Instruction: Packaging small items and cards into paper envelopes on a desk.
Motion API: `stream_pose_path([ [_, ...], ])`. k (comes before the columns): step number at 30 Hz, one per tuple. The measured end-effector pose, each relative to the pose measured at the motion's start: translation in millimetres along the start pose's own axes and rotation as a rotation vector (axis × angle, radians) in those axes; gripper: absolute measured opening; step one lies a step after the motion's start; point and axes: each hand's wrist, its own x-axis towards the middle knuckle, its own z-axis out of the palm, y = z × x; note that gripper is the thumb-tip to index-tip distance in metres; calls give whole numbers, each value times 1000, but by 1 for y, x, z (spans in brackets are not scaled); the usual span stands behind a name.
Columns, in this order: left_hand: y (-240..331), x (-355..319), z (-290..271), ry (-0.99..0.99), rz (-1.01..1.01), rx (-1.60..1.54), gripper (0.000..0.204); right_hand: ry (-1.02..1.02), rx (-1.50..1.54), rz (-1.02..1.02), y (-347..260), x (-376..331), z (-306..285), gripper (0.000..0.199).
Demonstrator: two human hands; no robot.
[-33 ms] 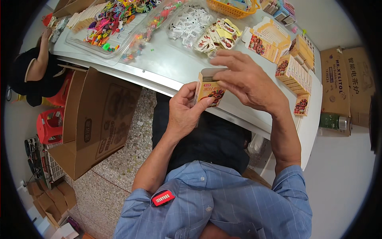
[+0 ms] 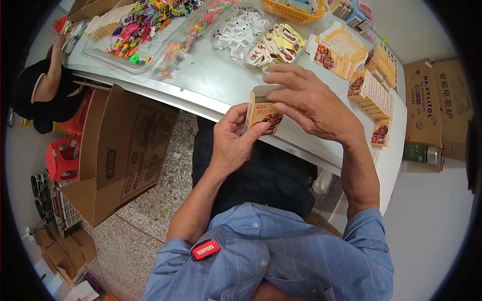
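My left hand (image 2: 235, 142) is closed around a small upright carton (image 2: 261, 118), yellow and orange with a red patterned figure on its front. The thumb presses on the front face; the other fingers go round the side and back. The carton's top stands open, its inside greyish. Over that opening is my right hand (image 2: 314, 103), fingers apart and bent toward the box. Its thumb is at the carton's upper right corner. My fingers partly hide the opening, so the contents cannot be made out.
Flat unfolded cartons (image 2: 329, 59) and a row of filled-out cartons (image 2: 369, 93) lie right. Bags of white packets (image 2: 238, 31) and printed cards (image 2: 281, 46) sit ahead, near a yellow basket (image 2: 293, 14). Colourful trinkets (image 2: 135, 37) fill a tray. A large cardboard box (image 2: 130, 155) stands left.
My right hand has shifted very slightly left over the carton's top. The left hand and carton stay practically still.
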Motion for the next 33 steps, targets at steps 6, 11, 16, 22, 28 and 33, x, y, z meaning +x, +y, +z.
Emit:
stream_pose_path([
  [6, 2, 4, -4, 23, 8, 49, 40, 405, 175, 302, 40, 25, -3, 21],
  [11, 1, 8, -9, 42, 50, 82, 39, 303, 75, 478, 93, 87, 20, 27],
  [16, 2, 9, -14, 66, 35, 86, 38, 126, -415, 269, 149, 121, 44, 36],
  [22, 4, 12, -21, 87, 26, 64, 39, -213, -560, 452, 159, 148, 40, 34],
  [28, 4, 14, -22, 87, 15, 9, 39, -207, -508, 435, 166, 148, 43, 25],
  [33, 3, 13, -23, 91, 12, -10, 39, -184, -408, 394, 161, 148, 39, 17],
])
